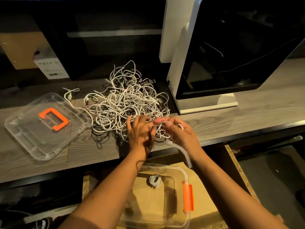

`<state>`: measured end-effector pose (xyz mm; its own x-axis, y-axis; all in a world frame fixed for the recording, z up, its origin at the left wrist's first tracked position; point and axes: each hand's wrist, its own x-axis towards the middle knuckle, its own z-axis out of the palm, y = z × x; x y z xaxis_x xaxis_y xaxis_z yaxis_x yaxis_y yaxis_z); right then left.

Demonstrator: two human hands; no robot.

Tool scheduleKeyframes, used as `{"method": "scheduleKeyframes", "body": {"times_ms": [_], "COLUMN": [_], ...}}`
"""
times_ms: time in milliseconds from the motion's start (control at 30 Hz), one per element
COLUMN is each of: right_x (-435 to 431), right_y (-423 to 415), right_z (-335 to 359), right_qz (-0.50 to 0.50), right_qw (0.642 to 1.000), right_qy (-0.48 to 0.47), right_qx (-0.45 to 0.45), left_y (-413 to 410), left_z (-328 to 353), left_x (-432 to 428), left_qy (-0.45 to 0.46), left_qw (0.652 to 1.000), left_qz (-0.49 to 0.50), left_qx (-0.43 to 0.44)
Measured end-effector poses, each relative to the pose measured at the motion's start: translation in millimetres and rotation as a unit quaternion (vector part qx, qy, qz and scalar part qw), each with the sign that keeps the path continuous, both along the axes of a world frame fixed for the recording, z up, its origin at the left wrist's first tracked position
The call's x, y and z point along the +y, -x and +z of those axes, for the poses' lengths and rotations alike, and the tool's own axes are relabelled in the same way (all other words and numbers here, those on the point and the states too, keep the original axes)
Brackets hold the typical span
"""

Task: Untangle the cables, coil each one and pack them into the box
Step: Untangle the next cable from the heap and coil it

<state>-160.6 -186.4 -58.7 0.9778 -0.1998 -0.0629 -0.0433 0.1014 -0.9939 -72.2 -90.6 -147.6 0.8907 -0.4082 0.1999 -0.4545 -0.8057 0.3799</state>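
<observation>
Right hand (177,131): fingers curled, thumb and fingertips pinching a white cable (184,154). A loop shows at the knuckles; the loose end hangs, blurred, past the wrist and over the front edge.

Left hand (140,134): just beside the right, fingers spread and laid flat on the near edge of the tangle (125,101). Cannot tell whether a fingertip hooks a strand.

Tangle: many thin white cables, a few dark ones underneath, heaped mid-surface (231,119). One stray end with a plug trails left toward the clear lid (33,139).

Box (187,177): clear, orange latch, on a lower level under the forearms. One finished coil (155,180) lies in it. Most of the job looks undone.

Handling, as judged: cables light, limp, smooth-jacketed, and they keep their kinks. A hard tug would likely tighten knots or drag the whole heap. Best hold is near a plug end, feeding it back through loops while the other hand pins the pile.

White machine (178,71) stands close behind on the right.
</observation>
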Motion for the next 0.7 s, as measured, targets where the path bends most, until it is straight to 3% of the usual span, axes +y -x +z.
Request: {"method": "scheduleKeyframes", "body": {"times_ms": [67, 133, 200, 233, 300, 333, 367, 433, 500, 533, 600, 700], "right_x": [2, -3, -14, -19, -24, -26, -27, -30, -27, -23, -15, -14], "right_y": [0, -2, -5, -6, -11, -14, -16, -17, -17, -16, -16, -17], "right_z": [0, -2, -11, -17, -28, -31, -31, -31, -23, -18, -11, -3], "right_qz": [-0.063, -0.118, -0.089, -0.044, 0.053, 0.075, 0.076, 0.034, -0.021, -0.037, -0.078, -0.152], "right_qw": [0.991, 0.988, 0.978, 0.949, 0.857, 0.825, 0.819, 0.878, 0.964, 0.99, 0.995, 0.982], "right_qy": [-0.119, -0.073, 0.137, 0.258, 0.455, 0.506, 0.521, 0.45, 0.253, 0.126, -0.061, -0.108], "right_qx": [0.025, 0.064, 0.13, 0.175, 0.237, 0.242, 0.23, 0.159, 0.079, 0.052, 0.033, 0.036], "left_y": [-2, -3, -5, -6, -7, -8, -9, -12, -15, -16, -17, -20], "left_z": [1, 5, 11, 14, 18, 19, 19, 18, 17, 17, 13, 10], "left_x": [-4, -7, -10, -11, -14, -14, -13, -12, -14, -15, -17, -17], "left_qy": [0.009, -0.022, -0.056, -0.062, -0.077, -0.085, -0.083, -0.065, -0.058, -0.05, -0.02, -0.018], "left_qw": [1.0, 0.999, 0.998, 0.997, 0.994, 0.993, 0.994, 0.997, 0.998, 0.999, 1.0, 0.999], "left_qz": [0.004, -0.003, -0.012, -0.021, -0.045, -0.048, -0.04, -0.021, -0.02, -0.016, 0.001, -0.003], "left_qx": [-0.008, -0.023, -0.031, -0.039, -0.059, -0.061, -0.054, -0.029, -0.009, -0.001, 0.015, 0.031]}}
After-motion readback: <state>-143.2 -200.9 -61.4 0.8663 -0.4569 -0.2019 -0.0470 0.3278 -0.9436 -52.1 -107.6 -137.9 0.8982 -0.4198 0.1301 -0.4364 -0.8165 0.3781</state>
